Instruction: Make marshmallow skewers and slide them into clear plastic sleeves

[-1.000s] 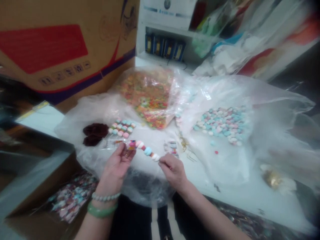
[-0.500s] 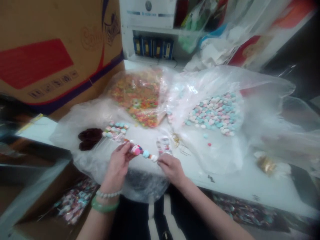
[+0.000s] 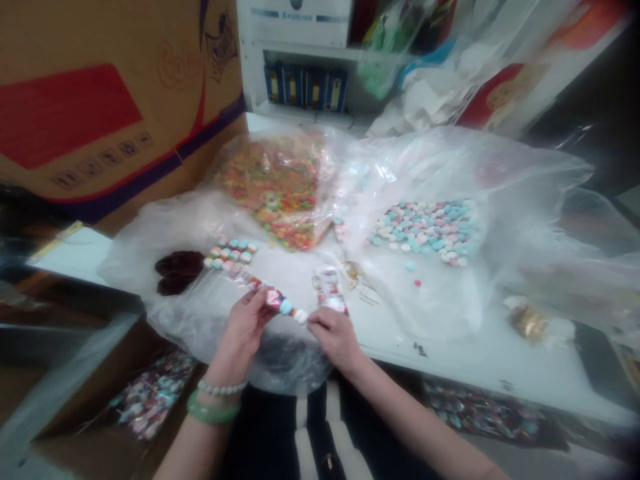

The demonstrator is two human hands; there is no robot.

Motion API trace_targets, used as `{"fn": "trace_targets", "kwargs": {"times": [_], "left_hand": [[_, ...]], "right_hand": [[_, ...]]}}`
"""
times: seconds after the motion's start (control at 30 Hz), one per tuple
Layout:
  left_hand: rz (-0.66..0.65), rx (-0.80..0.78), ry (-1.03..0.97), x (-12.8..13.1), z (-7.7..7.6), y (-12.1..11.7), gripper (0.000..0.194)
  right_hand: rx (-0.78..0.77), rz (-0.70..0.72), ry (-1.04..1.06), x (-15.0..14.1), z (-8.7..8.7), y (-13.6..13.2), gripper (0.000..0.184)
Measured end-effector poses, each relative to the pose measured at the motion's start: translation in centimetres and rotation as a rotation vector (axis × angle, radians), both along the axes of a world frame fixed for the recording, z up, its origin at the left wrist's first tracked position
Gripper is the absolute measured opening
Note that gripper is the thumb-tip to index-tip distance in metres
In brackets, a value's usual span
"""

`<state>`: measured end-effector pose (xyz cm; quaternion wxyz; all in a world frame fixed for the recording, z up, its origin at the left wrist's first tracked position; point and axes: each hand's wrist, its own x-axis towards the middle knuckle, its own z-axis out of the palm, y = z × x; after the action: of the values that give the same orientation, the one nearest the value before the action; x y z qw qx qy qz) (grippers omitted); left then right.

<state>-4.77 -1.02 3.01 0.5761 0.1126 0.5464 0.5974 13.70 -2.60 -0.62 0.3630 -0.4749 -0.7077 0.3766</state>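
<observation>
Between my two hands hangs a short stick of pastel sweets (image 3: 286,307). My left hand (image 3: 245,325) pinches its upper end, where a small clear wrapper sits. My right hand (image 3: 331,333) pinches the lower end at a white sweet. Both hands hover over the near edge of a white table (image 3: 450,360) covered with clear plastic sheeting. Just beyond my left hand lies a finished row of pastel sweets (image 3: 230,253). A small stack of printed labels (image 3: 329,293) lies beyond my right hand.
A heap of loose pastel sweets (image 3: 425,230) lies in an open plastic bag at the right. A bag of orange and green sweets (image 3: 275,187) stands at the back. A dark red lump (image 3: 175,270) lies left. A big cardboard box (image 3: 110,100) fills the left.
The stick of sweets has slid further into the wrapper at my left hand, so fewer sweets show. My hands have come closer together. The camera has shifted a little.
</observation>
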Motion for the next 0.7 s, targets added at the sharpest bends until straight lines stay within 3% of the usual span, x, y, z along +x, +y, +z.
{"fn": "trace_targets", "kwargs": {"times": [0.1, 0.17, 0.23, 0.3, 0.37, 0.43, 0.53, 0.7], "left_hand": [[0.042, 0.003, -0.021, 0.6, -1.0, -0.2, 0.025], [0.069, 0.006, -0.036, 0.8, -1.5, -0.2, 0.024], [0.081, 0.011, -0.056, 0.8, -1.8, -0.2, 0.022], [0.08, 0.033, -0.065, 0.6, -1.8, -0.1, 0.022], [0.057, 0.066, -0.061, 0.4, -1.6, -0.1, 0.023], [0.034, 0.091, -0.062, 0.4, -1.4, -0.1, 0.028], [0.023, 0.103, -0.078, 0.9, -1.3, -0.1, 0.033], [0.021, -0.005, -0.098, 1.8, -1.4, -0.4, 0.018]], "right_hand": [[0.141, -0.04, -0.098, -0.6, 0.2, -0.4, 0.02], [0.073, -0.039, -0.056, -1.0, 0.3, -0.3, 0.019], [-0.186, -0.014, 0.106, -1.3, 0.1, 0.0, 0.012], [-0.56, 0.011, 0.347, -1.4, -0.2, 0.5, 0.006], [-0.92, 0.054, 0.608, -1.3, -0.7, 0.9, 0.01], [-1.174, 0.156, 0.841, -1.2, -1.1, 1.3, 0.017], [-1.423, 0.334, 1.064, -1.4, -1.3, 1.6, 0.021], [-1.652, 0.392, 1.181, -2.7, -1.0, 1.5, 0.019]]}}
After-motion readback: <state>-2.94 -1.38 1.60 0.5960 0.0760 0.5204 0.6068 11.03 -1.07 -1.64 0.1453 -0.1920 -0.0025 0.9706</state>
